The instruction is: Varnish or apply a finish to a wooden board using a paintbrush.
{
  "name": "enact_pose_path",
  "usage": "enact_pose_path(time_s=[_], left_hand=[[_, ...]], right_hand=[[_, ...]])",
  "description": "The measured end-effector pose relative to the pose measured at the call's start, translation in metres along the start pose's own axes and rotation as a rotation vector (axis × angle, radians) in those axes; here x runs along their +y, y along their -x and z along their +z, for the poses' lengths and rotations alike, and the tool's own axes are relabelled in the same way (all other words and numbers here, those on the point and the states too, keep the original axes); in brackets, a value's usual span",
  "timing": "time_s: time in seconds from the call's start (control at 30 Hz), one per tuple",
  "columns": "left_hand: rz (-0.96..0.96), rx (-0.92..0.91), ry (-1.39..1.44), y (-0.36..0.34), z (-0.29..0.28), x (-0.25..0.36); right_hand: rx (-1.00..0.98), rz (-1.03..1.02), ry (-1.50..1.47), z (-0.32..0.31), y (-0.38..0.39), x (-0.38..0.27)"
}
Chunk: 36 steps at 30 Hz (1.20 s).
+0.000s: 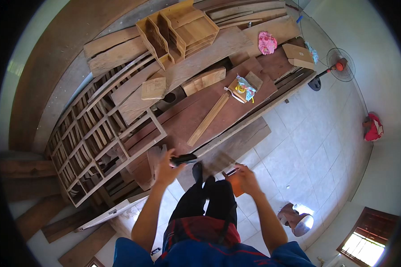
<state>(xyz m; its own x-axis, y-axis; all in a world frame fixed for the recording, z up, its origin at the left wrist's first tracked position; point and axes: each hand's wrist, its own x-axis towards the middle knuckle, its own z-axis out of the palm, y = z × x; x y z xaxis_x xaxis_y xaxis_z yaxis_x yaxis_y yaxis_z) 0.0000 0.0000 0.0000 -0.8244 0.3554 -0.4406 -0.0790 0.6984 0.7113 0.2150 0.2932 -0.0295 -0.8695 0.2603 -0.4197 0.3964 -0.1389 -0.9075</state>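
Black object (185,158) is pinched in the left grip (166,172), apparently for steadiness, near the brown board (182,124); whether the right grip (248,180) pinches the orange block (234,184) cannot be told.

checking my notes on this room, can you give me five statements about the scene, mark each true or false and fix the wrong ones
1. The left hand holds a black object. True.
2. The wooden organizer with slots stands directly on the floor tiles. False: it rests on wooden boards.
3. In the picture, an orange-brown object shows just left of the right hand. True.
4. The wooden lattice frame is on the right side of the picture. False: it is on the left.
5. The fan is farther right in the picture than the pink bundle. True.
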Motion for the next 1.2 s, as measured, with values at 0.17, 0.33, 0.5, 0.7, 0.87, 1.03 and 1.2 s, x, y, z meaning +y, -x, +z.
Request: enact_pose_path(time_s=[0.17,0.33,0.5,0.7,0.87,1.03,1.2], left_hand=[[-0.142,0.036,-0.037,-0.067,0.071,0.075],[-0.242,-0.18,0.096,-0.105,0.112,0.117],[-0.299,-0.224,0.068,-0.167,0.135,0.133],[-0.512,0.159,-0.299,-0.214,0.173,0.021],[-0.356,0.234,-0.317,-0.237,0.205,-0.055],[-0.299,0.206,-0.399,-0.259,0.219,-0.071],[-0.037,0.436,-0.29,-0.253,0.234,-0.101]], right_hand=[[-0.059,-0.201,0.973,0.021,-0.08,-0.112],[-0.138,-0.326,1.01,-0.012,-0.133,-0.126],[-0.332,-0.227,1.112,-0.08,-0.242,-0.117],[0.017,-0.001,1.166,-0.295,-0.488,-0.062],[-0.039,-0.26,1.252,-0.457,-0.665,0.019],[0.048,0.561,0.82,-0.54,-0.736,0.011],[0.062,0.504,0.695,-0.542,-0.75,0.032]])
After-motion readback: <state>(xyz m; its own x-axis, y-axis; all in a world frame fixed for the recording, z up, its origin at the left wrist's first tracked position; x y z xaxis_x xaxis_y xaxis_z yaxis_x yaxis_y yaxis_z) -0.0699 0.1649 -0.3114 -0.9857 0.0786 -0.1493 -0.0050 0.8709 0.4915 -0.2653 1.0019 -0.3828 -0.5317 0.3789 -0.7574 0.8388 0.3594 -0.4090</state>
